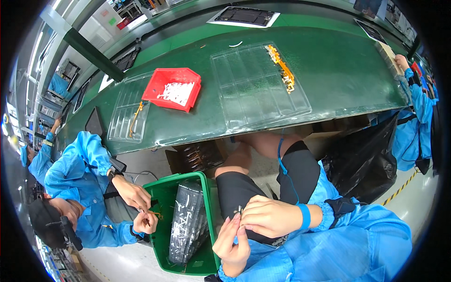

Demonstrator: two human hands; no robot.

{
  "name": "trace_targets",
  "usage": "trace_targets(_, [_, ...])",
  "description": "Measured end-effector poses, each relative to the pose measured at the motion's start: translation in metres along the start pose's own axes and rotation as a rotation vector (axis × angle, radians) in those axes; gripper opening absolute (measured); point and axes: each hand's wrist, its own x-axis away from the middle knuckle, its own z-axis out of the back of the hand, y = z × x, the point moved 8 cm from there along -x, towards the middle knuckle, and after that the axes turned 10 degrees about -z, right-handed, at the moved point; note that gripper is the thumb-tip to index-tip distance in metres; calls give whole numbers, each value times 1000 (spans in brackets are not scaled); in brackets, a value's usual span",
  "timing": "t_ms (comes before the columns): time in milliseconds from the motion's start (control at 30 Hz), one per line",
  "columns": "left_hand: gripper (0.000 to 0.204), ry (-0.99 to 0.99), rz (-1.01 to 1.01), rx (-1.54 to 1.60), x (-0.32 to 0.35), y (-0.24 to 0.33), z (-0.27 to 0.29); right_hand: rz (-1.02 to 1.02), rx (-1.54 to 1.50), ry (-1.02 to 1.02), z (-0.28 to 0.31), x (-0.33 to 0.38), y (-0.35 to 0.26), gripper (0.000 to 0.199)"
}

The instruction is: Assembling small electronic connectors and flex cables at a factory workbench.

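Note:
Above my lap, my left hand and my right hand meet with their fingertips pinched together. A small pale, thin piece pokes out between the fingers; its kind is too small to make out. Both hands are closed, and most of what they grip is hidden. Just left of them stands a green bin holding a stack of clear plastic trays with white scraps. On the table, a clear tray carries several orange flex cables at its right side. A red bin holds small white pieces.
A co-worker's hands work on a thin orange piece over the green bin. A second clear tray with one orange cable lies on the green table. A black bag and a cardboard box are below the table edge.

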Motion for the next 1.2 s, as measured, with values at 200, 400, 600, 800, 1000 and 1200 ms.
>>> trace_targets(200, [13,44,61,46,7,-5,8,23,-104,-44,-9,2,0,14])
trace_targets(400, [10,52,44,-361,11,-27,42,-96,-356,-160,-17,-16,13,16])
trace_targets(600, [16,553,422,-294,71,-114,150,-215,-488,-190,-15,-21,29,16])
trace_targets(800, [22,119,670,-660,138,-172,175,-191,-560,-203,-17,-22,29,20])
trace_targets(1000, [33,-318,845,-1130,117,-177,159,-199,-590,-270,-19,-22,23,20])
trace_targets(1200, [47,62,435,306,50,-92,60,-193,-673,-360,-22,-17,18,16])
